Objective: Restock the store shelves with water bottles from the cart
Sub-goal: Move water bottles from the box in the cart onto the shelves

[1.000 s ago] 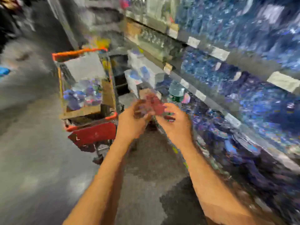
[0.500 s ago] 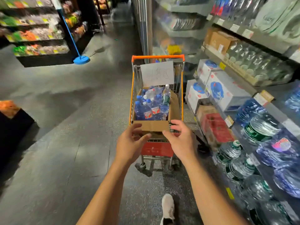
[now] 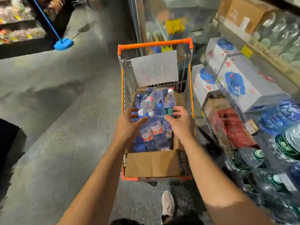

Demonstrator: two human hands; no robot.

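An orange-rimmed wire cart (image 3: 155, 44) stands in the aisle with a cardboard box (image 3: 151, 164) inside, filled with several water bottles (image 3: 151, 132). One clear bottle (image 3: 148, 103) lies across the top of the pile, and a green-labelled bottle (image 3: 169, 103) stands upright at the right. My left hand (image 3: 129, 125) hovers over the box with fingers spread, just short of the lying bottle's cap. My right hand (image 3: 181, 121) is open beside the green-labelled bottle, fingers near its label. Neither hand holds anything.
Store shelves (image 3: 266, 65) run along the right with large water jugs (image 3: 287, 143), white cartons (image 3: 235, 78) and a red crate (image 3: 233, 127). A white paper sign (image 3: 155, 68) hangs in the cart. A blue mop (image 3: 63, 43) leans at the far left. My shoe (image 3: 168, 204) is below the cart.
The view has swung from the shelf to the cart. Both hands have moved forward from the box's near edge to over the bottles, and the cart now looks closer.
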